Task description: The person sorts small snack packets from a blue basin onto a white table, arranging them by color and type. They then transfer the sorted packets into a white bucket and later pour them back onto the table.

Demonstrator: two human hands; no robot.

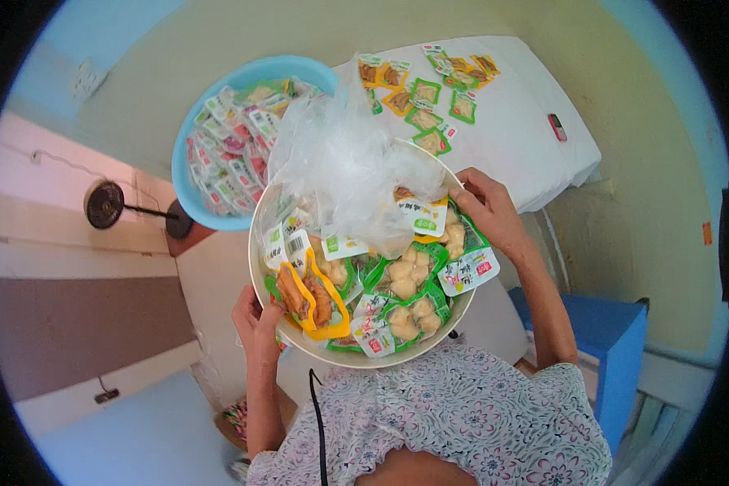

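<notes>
Both hands hold a round cream basin (364, 363) close in front of my patterned shirt. My left hand (260, 319) grips its rim at the lower left, and my right hand (487, 206) has the rim at the upper right. Inside lie vacuum-sealed food packets: green-edged ones with pale pieces (406, 272) and yellow-edged ones with brown meat (319, 301). A heap of crumpled transparent plastic bags (358, 176) covers the far part of the contents and rises over the far rim. One green-edged packet (471, 267) overhangs the right rim near my right hand.
Beyond it, a light-blue tub (185, 182) holds many sealed packets (237, 164). On the white-covered table (510, 164) lie several loose packets (425, 92) and a red mobile phone (557, 127). A blue cabinet (583, 319) stands right, a black fan (104, 205) left, a cardboard box (287, 410) lower left.
</notes>
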